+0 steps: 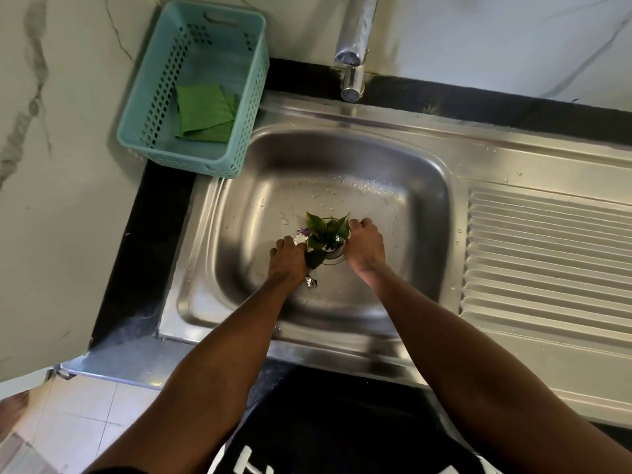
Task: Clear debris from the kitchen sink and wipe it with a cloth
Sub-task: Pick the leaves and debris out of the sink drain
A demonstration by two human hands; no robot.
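Observation:
A steel sink point(239, 200) holds a heap of green leaves point(326, 232) over the drain, with a purple scrap point(303, 231) and a white scrap point(300, 239) beside them. My left hand point(286, 260) curls round the left side of the heap. My right hand point(364, 246) curls round its right side. A crumpled foil piece point(310, 282) lies on the sink floor just under my left wrist. A folded green cloth point(205, 112) lies inside a teal basket point(143, 131) at the back left.
The chrome tap point(354, 46) hangs over the sink's back rim. A ribbed draining board point(547, 261) stretches to the right. Water drops dot the sink floor. A black counter edge point(136, 251) runs along the left, with tiled floor below.

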